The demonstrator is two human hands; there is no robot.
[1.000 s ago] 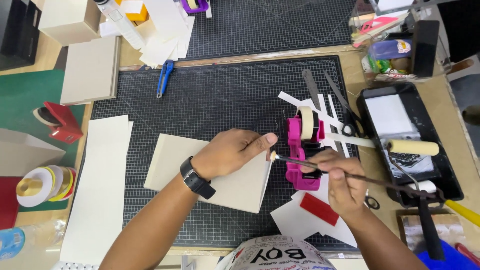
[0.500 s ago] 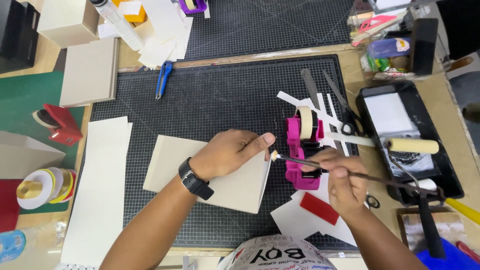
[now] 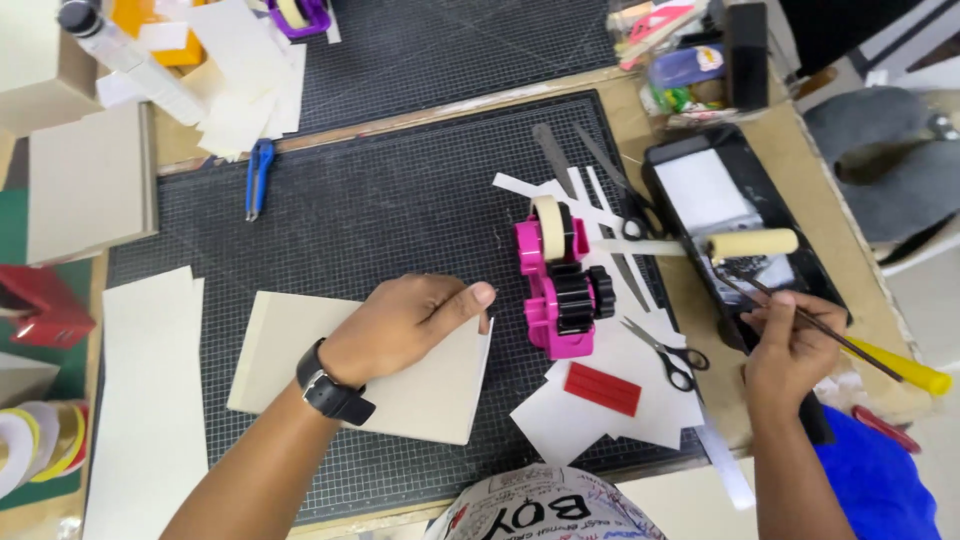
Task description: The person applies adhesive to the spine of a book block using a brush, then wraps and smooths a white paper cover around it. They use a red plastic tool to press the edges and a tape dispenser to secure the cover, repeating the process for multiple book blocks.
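Note:
My left hand (image 3: 405, 322), with a black watch on the wrist, lies flat on a beige board (image 3: 300, 355) on the black cutting mat (image 3: 400, 190), fingertips at the board's right edge. My right hand (image 3: 790, 345) grips a thin dark brush (image 3: 800, 315) over the near corner of a black paint tray (image 3: 690, 160), its tip pointing into the tray. A pink tape dispenser (image 3: 555, 290) with a cream tape roll stands between my hands.
A foam roller (image 3: 750, 243) with a yellow handle rests across the tray. Scissors (image 3: 668, 352), a red block (image 3: 602, 388) and white paper strips lie by the dispenser. A blue cutter (image 3: 258, 175), glue bottle (image 3: 125, 60), boards and tape rolls (image 3: 35, 445) sit left.
My right hand has carried the brush from the board's right edge off to the right, over the paint tray. My left hand stays pressed on the board.

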